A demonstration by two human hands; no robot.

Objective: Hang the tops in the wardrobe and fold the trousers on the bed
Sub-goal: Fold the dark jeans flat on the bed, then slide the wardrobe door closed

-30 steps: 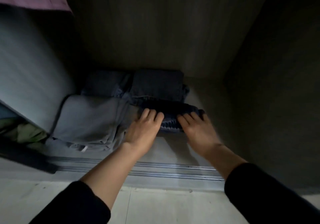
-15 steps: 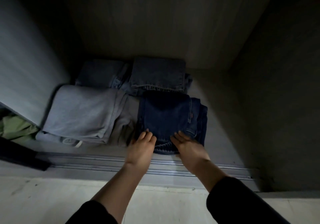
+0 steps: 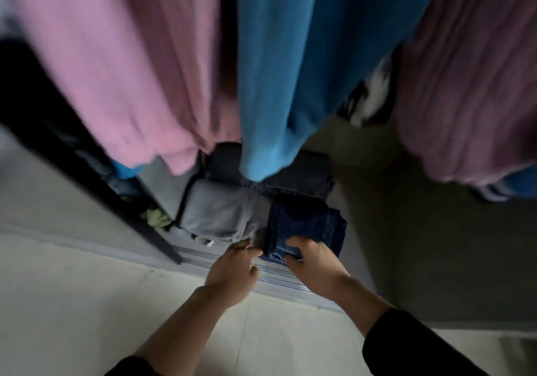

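At the wardrobe's foot, seen from the head camera, folded jeans [image 3: 305,224] lie on the wardrobe floor [image 3: 360,230] just behind the door track [image 3: 276,277], touching the grey trousers [image 3: 220,215] on their left and in front of another folded denim pile [image 3: 302,175] at the back. The right hand [image 3: 312,262] has its fingers curled over the near edge of the jeans, with the thumb at the fold, so it appears to grip them. The left hand [image 3: 232,271] reaches the near left corner where jeans and grey trousers meet, fingers bent; whether it pinches cloth or only touches it I cannot tell. Overhead hang a pink top [image 3: 130,70], a blue top [image 3: 305,56] and a mauve top [image 3: 470,85], their hems close above the piles. The step in hand looks like stowing or squaring a folded pair, with the hanging seemingly done for these tops. The next move calls for nudging the jeans flush with the grey trousers, letting go without dragging the fold open, and drawing both hands out low, beneath the hems.
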